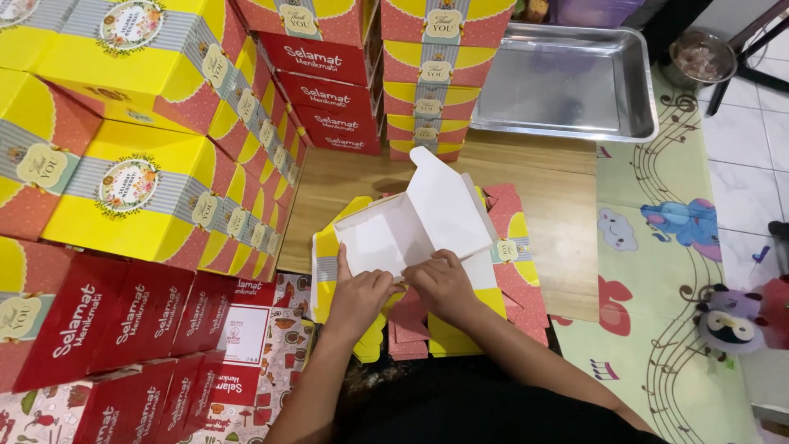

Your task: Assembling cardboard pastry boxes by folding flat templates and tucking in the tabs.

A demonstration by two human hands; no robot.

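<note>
Stacks of finished yellow and red boxes (pixel 140 189) filled the left side and the far middle of the scene, banked in tall rows. A low wooden surface (pixel 567 222) lay in the middle, with a steel tray (pixel 567 82) at its far right edge and a patterned play mat (pixel 657 247) on the floor to the right.

On the near part of the surface sat a pile of flat box blanks (pixel 514 279), yellow and red, and on top of it the half-folded box (pixel 411 226) that the person was working on. Its white inside faced up, and its lid flap (pixel 448 205) stood raised and tilted away toward the far right. The box lay directly beyond both hands, touching them, with its long axis running roughly left to right.

The left hand (pixel 357 300) rested at the near left edge of the box, fingers loosely curled, thumb lying up along the white panel; it pressed rather than gripped. The right hand (pixel 444 284) lay just beside it at the near middle, fingers bent down onto the fold line below the raised flap. The two hands were almost touching, and neither was clearly nearer to the box. Whether either hand pinched a tab underneath could not be told.
</note>
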